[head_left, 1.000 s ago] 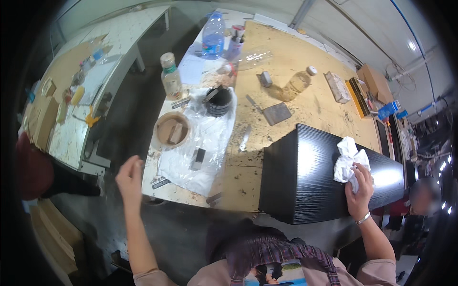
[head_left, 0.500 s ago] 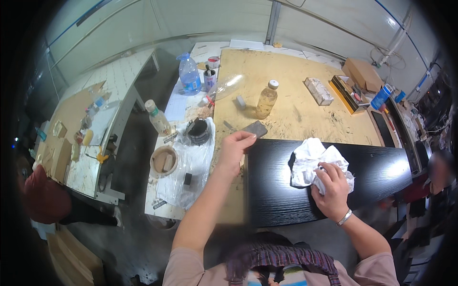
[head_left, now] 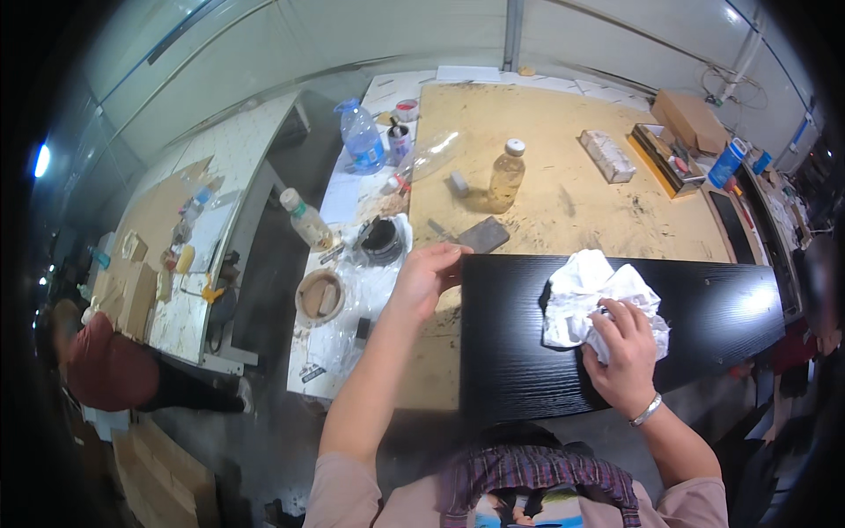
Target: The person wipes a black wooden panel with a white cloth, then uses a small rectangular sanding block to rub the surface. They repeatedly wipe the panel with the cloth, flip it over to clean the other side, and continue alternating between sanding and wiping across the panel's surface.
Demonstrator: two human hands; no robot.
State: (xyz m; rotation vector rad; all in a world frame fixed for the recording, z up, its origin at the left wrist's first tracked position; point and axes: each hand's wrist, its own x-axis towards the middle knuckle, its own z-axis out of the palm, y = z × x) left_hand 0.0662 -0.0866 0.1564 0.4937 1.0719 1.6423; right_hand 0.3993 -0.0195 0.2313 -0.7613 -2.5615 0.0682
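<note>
A black wood-grain board (head_left: pixel 704 326) lies on the table in front of me, its right part shiny with reflected light. My right hand (head_left: pixel 623 356), with a silver bracelet at the wrist, presses a crumpled white cloth (head_left: pixel 576 304) onto the board; the fingers are bent into its folds. At the board's far left corner, my left hand (head_left: pixel 429 280) is closed on the edge, its thumb side uppermost and some fingers hidden. Just beyond that corner a dark grey block (head_left: pixel 485 235) rests on the tabletop, close to my left fingertips.
A capped bottle of yellowish liquid (head_left: pixel 506 176) stands behind the board. To the left are a dark-stained pot (head_left: pixel 380 242), a round tub (head_left: pixel 320 297), a bottle (head_left: pixel 305 220) and a blue-tinted jug (head_left: pixel 361 136). Boxes (head_left: pixel 666 160) sit far right. Another person (head_left: pixel 114 365) is at lower left.
The view has shifted, moving the scene slightly right in the picture. My left fingers have drawn back from the grey block to the board's corner. My right hand stays on the cloth.
</note>
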